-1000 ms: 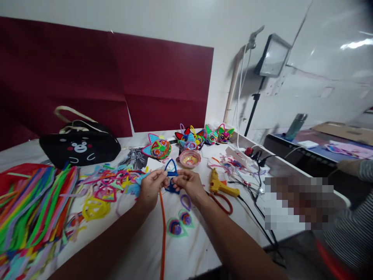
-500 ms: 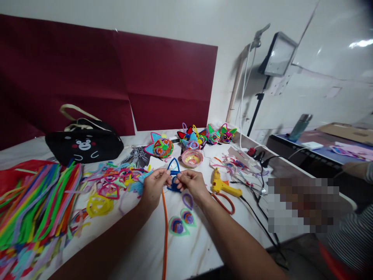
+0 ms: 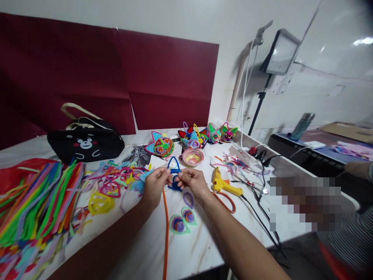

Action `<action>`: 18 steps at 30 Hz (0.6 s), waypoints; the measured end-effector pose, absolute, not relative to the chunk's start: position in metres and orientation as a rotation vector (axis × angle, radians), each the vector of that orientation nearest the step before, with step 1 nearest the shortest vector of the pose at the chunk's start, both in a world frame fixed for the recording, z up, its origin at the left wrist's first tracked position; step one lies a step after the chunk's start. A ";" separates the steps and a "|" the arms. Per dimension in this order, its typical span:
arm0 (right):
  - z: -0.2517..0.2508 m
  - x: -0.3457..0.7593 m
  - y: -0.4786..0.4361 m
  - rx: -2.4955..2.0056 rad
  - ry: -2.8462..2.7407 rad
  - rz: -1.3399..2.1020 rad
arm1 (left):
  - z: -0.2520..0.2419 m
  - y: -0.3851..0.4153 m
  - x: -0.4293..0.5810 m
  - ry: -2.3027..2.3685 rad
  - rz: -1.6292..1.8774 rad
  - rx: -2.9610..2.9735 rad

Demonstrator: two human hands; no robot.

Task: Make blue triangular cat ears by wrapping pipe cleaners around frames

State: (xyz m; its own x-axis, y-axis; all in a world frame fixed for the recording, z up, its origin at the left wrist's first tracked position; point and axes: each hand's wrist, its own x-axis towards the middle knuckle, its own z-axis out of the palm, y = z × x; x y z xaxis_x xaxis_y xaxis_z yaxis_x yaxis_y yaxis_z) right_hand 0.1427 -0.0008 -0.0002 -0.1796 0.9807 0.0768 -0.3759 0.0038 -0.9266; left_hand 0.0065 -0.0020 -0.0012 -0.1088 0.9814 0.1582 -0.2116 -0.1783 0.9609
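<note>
A blue pipe cleaner, bent into a pointed triangle at its top, is pinched between my two hands. My left hand grips its left side and my right hand its right side, fingertips close together. Below them lies a dark blue coiled piece, partly hidden by my fingers. On the table nearer me are two teardrop eye shapes with green rims and a purple loop. An orange pipe cleaner runs from beneath my left hand to the front edge.
A yellow glue gun with a black cord lies at right, near an orange-brown loop. Colourful pipe cleaners are heaped left. Finished cat heads and a bowl stand behind. Another person's striped sleeve shows at right.
My hands stay on the blue pipe cleaner, its crossing strip now more level between my fingertips. The whole view has shifted slightly; the things on the table stay put.
</note>
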 end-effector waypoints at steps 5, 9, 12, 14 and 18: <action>0.001 0.143 0.000 -0.801 -1.047 1.460 | 0.000 -0.004 0.008 1.048 1.502 1.157; 0.000 0.144 0.000 -0.807 -1.051 1.458 | 0.003 -0.005 0.008 1.077 1.506 1.198; 0.000 0.145 0.001 -0.812 -1.058 1.465 | 0.002 -0.005 0.007 1.094 1.498 1.221; 0.000 0.144 0.001 -0.810 -1.055 1.467 | 0.001 -0.005 0.006 1.102 1.489 1.243; -0.001 0.144 0.002 -0.804 -1.070 1.442 | 0.000 -0.005 0.006 1.124 1.485 1.272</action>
State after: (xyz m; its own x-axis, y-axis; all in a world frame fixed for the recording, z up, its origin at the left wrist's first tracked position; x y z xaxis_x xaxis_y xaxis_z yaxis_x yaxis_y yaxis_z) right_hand 0.1439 0.0017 -0.0014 -0.1546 0.9842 0.0866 -0.3677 0.0241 -0.9296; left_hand 0.0059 -0.0051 -0.0003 -0.1126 0.9689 0.2202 -0.0513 -0.2270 0.9725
